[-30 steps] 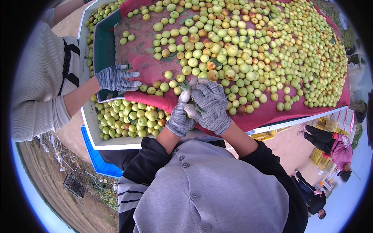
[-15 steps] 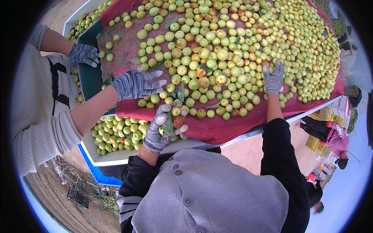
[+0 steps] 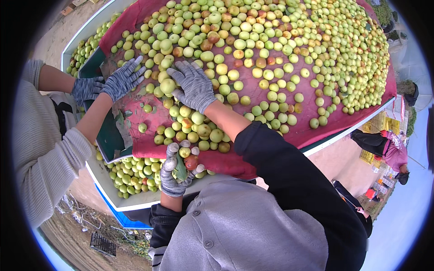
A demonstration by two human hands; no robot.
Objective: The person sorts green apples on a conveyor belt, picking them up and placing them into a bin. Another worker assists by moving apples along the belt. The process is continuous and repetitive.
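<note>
Green and reddish jujubes (image 3: 271, 72) lie spread over a sloping red cloth (image 3: 312, 131). My left hand (image 3: 174, 180), in a grey knit glove, is curled near the cloth's front edge. It holds a red-brown jujube (image 3: 191, 161), a yellow-green one (image 3: 184, 152) and a green leaf (image 3: 181, 169). My right hand (image 3: 195, 86), gloved too, lies on the fruit with fingers spread, pointing to the far left. A loose group of jujubes (image 3: 199, 128) lies between my two hands.
At left a co-worker's gloved hands reach in, one hand (image 3: 123, 79) over the fruit, the other (image 3: 87, 89) by a green chute (image 3: 106, 135). A pale trough (image 3: 101, 178) of jujubes runs below the cloth. Another person (image 3: 384, 147) and yellow crates (image 3: 377, 124) are at far right.
My right hand has swept left across the cloth, and fruit has shifted left, baring some cloth. My left hand still holds its jujubes and leaf. The co-worker's nearer hand has moved up and left.
</note>
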